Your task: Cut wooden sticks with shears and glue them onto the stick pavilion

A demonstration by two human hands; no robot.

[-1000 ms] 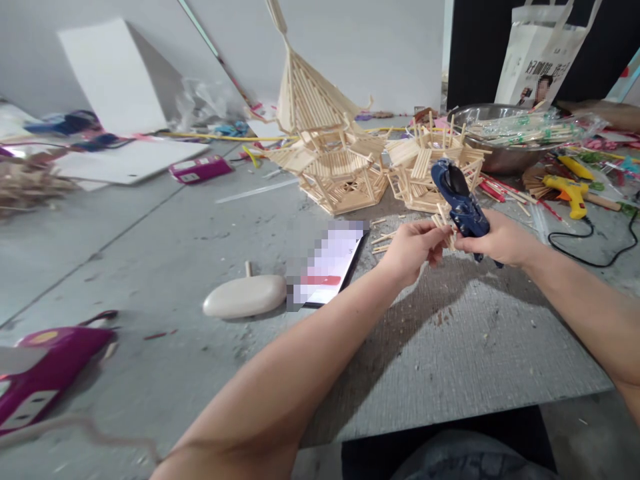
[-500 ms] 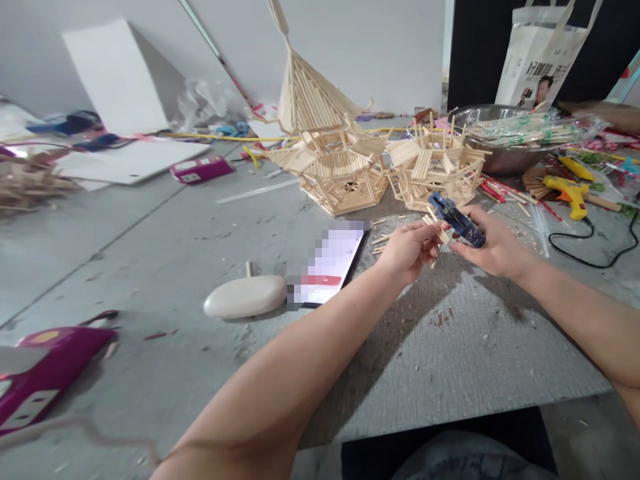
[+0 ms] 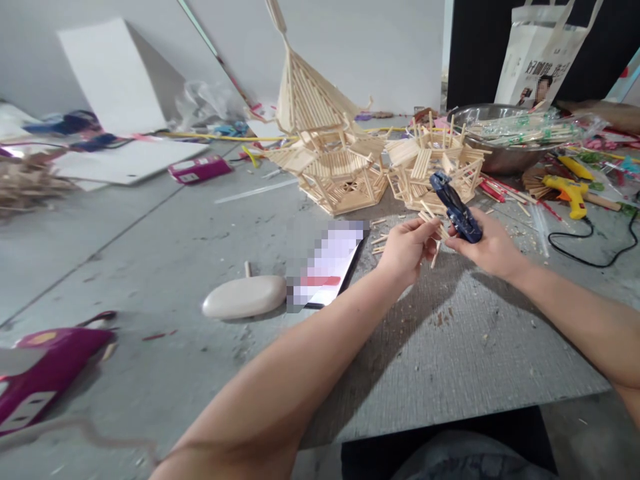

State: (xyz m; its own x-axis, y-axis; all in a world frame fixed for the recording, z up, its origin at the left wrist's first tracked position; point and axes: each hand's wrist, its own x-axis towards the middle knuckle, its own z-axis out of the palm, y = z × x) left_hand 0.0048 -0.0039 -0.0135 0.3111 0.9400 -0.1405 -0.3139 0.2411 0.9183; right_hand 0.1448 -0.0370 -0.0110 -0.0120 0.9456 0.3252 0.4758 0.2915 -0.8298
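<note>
My left hand (image 3: 407,247) is closed on several short wooden sticks (image 3: 434,220), pinched between thumb and fingers; one stick pokes out below. Just to the right, my right hand (image 3: 487,247) is wrapped round dark blue hand cutters (image 3: 456,208), whose head points up and to the left, beside the sticks. Whether the jaws touch a stick I cannot tell. Loose stick pieces (image 3: 380,245) lie on the table left of my hands. Behind them stand two stick-built models, a taller one with a pointed roof (image 3: 313,100) and a lower one (image 3: 433,167).
A phone (image 3: 330,260) and a pale oval case (image 3: 245,297) lie to the left. Purple power strips (image 3: 200,169) are further left. At the right are a yellow glue gun (image 3: 570,192) with a black cord and a metal bowl (image 3: 505,157) of packaged sticks.
The cutters have tilted more upright in my right hand, their head rising away from the sticks. My left hand stays nearly in place with the sticks.
</note>
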